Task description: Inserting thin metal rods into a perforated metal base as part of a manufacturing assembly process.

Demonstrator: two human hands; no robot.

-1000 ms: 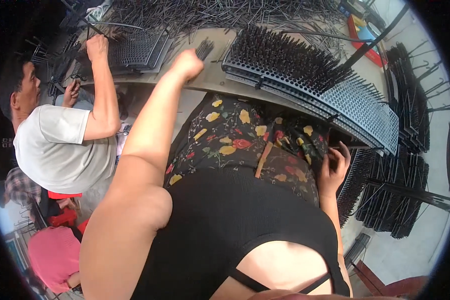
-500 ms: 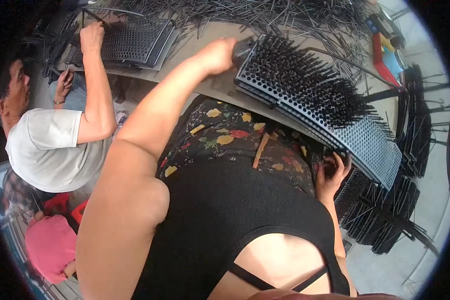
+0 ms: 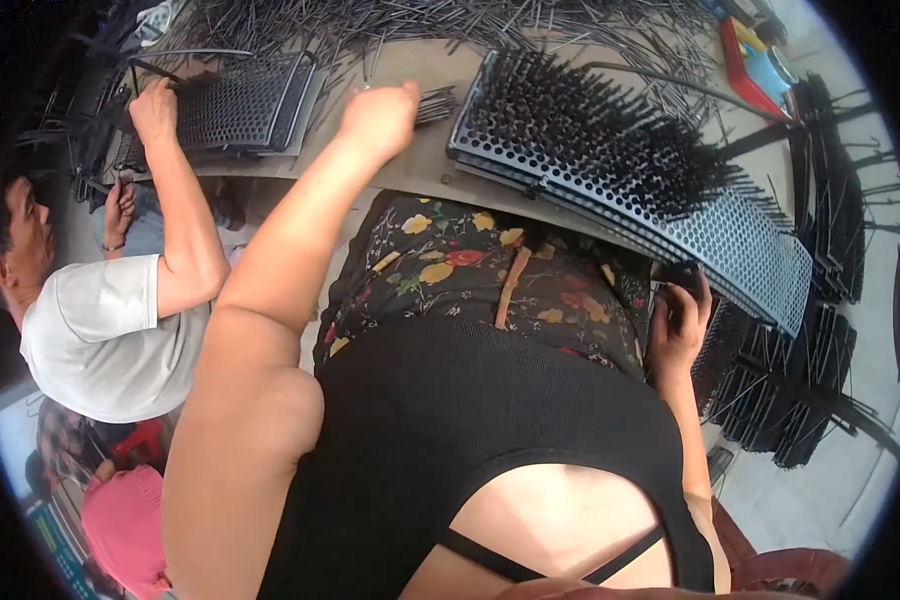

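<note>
Left hand [image 3: 380, 122] is gripping rods [image 3: 437, 105] beside the rack [image 3: 730, 232]; right hand [image 3: 678, 335] is curling near it, hold unclear.

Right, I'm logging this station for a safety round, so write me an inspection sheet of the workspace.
Surface: pale table, bare near the left hand.
Job's things: perforated rack, crowded with upright dark rods except toward its right end; rod bundle.
Clutter: loose rods strewn across the far side; red tray and blue container at far right.
Hands: left closed around the bundle; right hand has curled fingers by the rack's front edge, contact unclear.
Cables: nothing seen.
Surroundings: co-worker at a similar rack, left.
</note>
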